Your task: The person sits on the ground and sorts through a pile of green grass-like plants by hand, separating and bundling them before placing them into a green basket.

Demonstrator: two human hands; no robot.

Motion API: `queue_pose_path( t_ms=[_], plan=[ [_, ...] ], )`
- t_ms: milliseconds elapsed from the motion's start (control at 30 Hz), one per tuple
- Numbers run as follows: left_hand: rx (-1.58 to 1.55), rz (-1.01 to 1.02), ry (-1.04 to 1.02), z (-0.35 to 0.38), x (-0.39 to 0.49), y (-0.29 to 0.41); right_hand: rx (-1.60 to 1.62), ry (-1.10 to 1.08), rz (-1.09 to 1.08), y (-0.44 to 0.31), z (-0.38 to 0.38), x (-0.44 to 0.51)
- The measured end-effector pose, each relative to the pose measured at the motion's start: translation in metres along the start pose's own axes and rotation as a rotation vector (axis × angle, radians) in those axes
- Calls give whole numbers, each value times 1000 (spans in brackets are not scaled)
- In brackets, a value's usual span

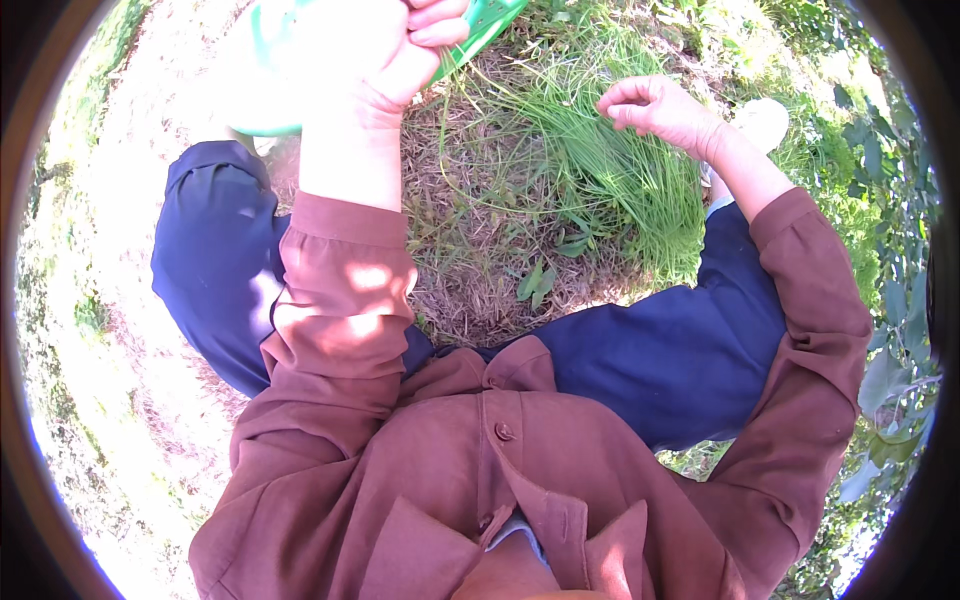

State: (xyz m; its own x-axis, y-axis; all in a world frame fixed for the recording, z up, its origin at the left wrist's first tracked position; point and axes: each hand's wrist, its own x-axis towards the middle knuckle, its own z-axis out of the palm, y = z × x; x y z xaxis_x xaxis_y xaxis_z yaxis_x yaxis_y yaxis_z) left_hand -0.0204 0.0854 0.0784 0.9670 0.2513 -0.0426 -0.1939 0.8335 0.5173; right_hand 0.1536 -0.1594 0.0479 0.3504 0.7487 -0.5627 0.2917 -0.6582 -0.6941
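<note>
My left hand [409,56] is at the top, its fingers curled, partly washed out by bright sun and cut by the picture's edge. It is over a green plastic basket [484,37] with holes in its side. A few thin grass blades show beside the fingers; whether the hand grips them cannot be made out. My right hand [656,112] hovers at or just above a thick clump of long green grass [622,172], thumb and fingers bent inward. Nothing clear shows between those fingers.
Dry, matted ground [480,150] lies between my bent legs in dark blue trousers [660,345]. A broad-leaved weed [536,285] grows near my lap. My white shoe [761,124] is behind the right hand. Leafy branches [889,382] line the right side.
</note>
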Motion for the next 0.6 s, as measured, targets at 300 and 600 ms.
queue_pose_path(
  t_ms=[300,600],
  plan=[
    [220,-209,35,-22,12,-39,-944,95,-508,1,18,26],
    [279,-182,113,-27,18,-55,-1194,-22,-429,7,34,38]
  ],
)
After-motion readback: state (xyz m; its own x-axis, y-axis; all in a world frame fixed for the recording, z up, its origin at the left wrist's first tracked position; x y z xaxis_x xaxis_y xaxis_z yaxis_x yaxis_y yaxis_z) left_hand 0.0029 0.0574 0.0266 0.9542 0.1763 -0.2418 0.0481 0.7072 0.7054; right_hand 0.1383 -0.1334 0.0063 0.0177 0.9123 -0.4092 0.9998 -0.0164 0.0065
